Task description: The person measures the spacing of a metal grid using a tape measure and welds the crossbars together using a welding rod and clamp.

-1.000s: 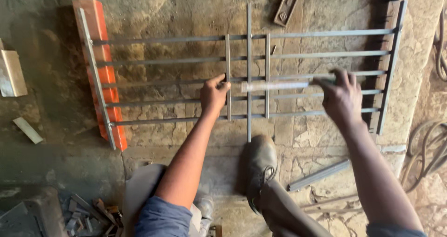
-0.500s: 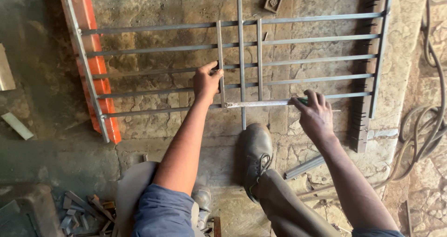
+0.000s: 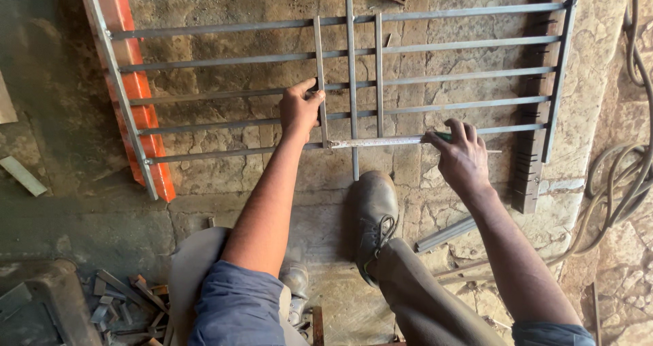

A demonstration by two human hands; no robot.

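Grey steel grille point(image 3: 422, 47); orange beam point(image 3: 139, 88) — silvery tape measure point(image 3: 377, 142), brown shoe point(image 3: 373, 206)

Your left hand point(image 3: 299, 109) sits on an upright bar point(image 3: 320, 81) of the metal grille point(image 3: 469, 47), two more uprights close on its right. Your right hand point(image 3: 464, 157) pinches the tape measure point(image 3: 381, 142) along the lowest rail. Gaps between rails are narrow, fingers only. Your shoe point(image 3: 373, 210) blocks the floor just below. Orange beam point(image 3: 132, 81) bounds the left, dark notched bar point(image 3: 534, 149) and hoses point(image 3: 622, 183) the right.
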